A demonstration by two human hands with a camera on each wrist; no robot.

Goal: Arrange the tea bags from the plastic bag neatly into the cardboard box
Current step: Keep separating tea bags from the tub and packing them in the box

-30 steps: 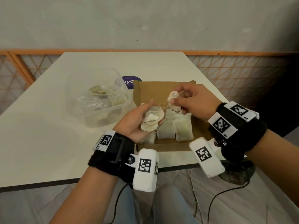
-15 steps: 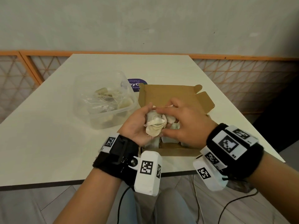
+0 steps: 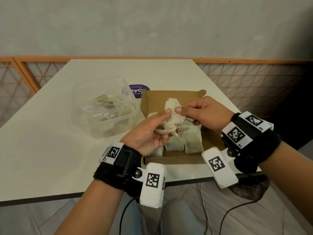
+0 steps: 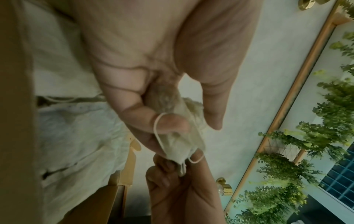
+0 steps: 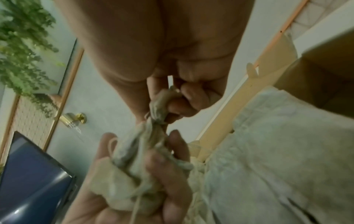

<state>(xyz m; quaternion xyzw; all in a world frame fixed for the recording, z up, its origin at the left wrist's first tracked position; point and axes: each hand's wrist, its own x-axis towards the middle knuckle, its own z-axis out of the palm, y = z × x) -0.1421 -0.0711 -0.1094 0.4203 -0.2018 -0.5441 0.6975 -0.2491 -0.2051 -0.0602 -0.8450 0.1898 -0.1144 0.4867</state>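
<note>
1. We see a pale counter (image 3: 50, 150) that carries everything, with its near edge running below both wrists.
2. The open cardboard box (image 3: 155, 102) sits on the counter in front of us, flaps up at the far side, with several tea bags (image 3: 193, 141) already lying side by side in its near end.
3. To the left of the box stands a clear plastic tub (image 3: 118, 122), and in it lies the crumpled plastic bag (image 3: 101, 111) with more tea bags inside.
4. A round purple sticker (image 3: 135, 89) shows on the counter between tub and box, partly hidden.
5. Our left hand (image 3: 149, 133) hovers over the box, fingers curled round a small bunch of tea bags (image 3: 166, 130) with loose strings.
6. Our right hand (image 3: 201, 114) meets it from the right, thumb and forefinger pinching one tea bag (image 3: 172, 107) that stands up above the bunch.
7. In the wrist views a thin white string (image 4: 158, 128) loops over a left finger.
</note>
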